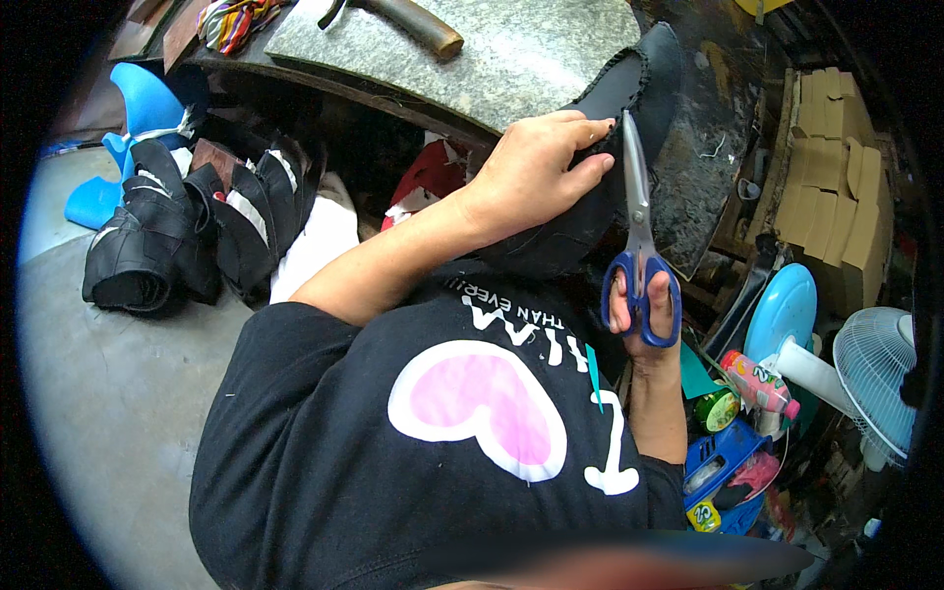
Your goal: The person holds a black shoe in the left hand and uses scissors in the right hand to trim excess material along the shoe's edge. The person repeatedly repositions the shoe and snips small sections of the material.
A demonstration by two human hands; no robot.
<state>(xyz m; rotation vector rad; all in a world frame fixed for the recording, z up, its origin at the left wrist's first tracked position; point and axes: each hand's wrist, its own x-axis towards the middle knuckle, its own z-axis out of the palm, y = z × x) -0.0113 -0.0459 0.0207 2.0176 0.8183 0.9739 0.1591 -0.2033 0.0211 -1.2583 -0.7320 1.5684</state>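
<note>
My left hand is closed, thumb and fingers pinching the edge of a black shoe upper. A rough, gathered seam runs along the upper's opening, and its lower part lies over my lap. In my right hand are scissors with dark blue handles, fingers and thumb through the loops. Their blades point away from me and look nearly closed. The tips rest at the seam, just right of my left fingertips. Whether they touch the material I cannot tell.
Ahead is a stone slab with a wooden-handled hammer on it. Bundled black shoe uppers lie at left beside a blue plastic chair. At right are cardboard boxes, a fan, a pink bottle and a blue basket.
</note>
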